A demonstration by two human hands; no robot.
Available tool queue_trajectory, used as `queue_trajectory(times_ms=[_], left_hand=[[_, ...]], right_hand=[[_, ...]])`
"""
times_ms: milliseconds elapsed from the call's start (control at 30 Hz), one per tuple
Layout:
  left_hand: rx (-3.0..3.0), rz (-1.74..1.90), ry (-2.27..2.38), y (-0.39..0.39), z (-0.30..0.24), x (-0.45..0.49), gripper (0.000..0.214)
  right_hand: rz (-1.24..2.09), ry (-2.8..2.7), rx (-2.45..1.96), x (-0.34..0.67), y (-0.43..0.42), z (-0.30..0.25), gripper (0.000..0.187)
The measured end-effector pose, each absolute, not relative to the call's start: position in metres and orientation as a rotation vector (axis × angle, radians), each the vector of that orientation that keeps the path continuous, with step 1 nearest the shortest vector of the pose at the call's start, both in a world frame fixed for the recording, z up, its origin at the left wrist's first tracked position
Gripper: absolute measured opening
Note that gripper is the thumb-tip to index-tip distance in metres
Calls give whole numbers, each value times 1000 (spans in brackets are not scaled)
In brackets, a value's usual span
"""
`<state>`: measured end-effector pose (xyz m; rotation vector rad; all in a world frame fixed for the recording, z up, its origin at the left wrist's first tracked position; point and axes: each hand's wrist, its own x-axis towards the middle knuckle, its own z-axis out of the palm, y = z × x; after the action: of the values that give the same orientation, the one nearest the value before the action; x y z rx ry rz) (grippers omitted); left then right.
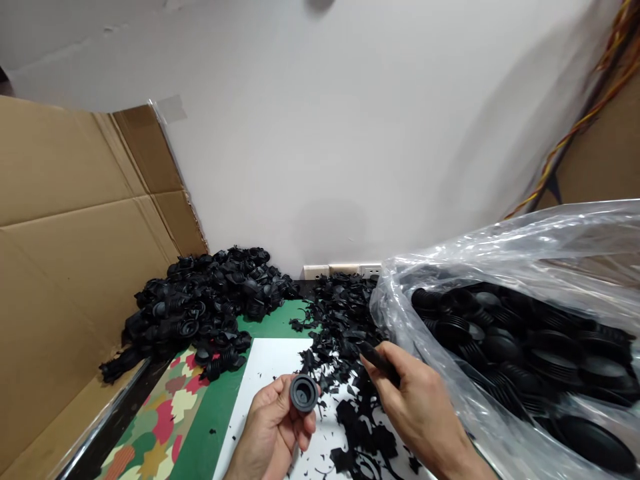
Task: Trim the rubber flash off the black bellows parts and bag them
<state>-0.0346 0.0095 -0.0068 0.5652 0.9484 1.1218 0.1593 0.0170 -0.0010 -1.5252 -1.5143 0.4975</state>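
Between the thumb and fingers of my left hand (pixel 280 420) is a round black rubber boot (pixel 303 393), its hollow end turned up toward me. To the right, my right hand (pixel 413 397) is closed around a slim black tool (pixel 379 363); its tip points up and left, and its exact kind is unclear. The two hands are apart, and the tool does not touch the boot. Black rubber scraps (pixel 357 427) lie between and below the hands on a white sheet (pixel 270 353).
At the left, a heap of ribbed black rubber boots (pixel 215 293) leans by a cardboard wall (pixel 75 180). A clear plastic bag (pixel 400 293) full of larger black ribbed parts (pixel 500 343) stands at the right. Behind are more scraps (pixel 345 307), a socket strip (pixel 340 271) and a wall.
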Motion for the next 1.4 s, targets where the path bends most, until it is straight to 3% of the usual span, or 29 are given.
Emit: queue_trajectory(times_ms=[33,233,533,733,867,1067,1400], left_hand=[[566,1121,952,10,-8,-35,11],[541,1104,964,11,-12,-35,14],[626,1055,942,12,-11,-32,22],[712,987,972,8,-11,-27,27],[743,919,937,7,-10,-24,28],[691,854,958,7,-6,-24,33],[680,869,937,7,-8,-26,34]], right_hand=[[504,-1526,-1485,157,17,-1,13],[659,-1499,-1365,147,16,2,18],[1168,-1303,-1273,133,13,4,17],[1112,-1359,-1192,118,9,6,6],[1091,-1423,-1266,114,7,7,17],[1496,-1215,-1197,115,12,-7,13],[1812,-886,-1070,118,11,-6,15]])
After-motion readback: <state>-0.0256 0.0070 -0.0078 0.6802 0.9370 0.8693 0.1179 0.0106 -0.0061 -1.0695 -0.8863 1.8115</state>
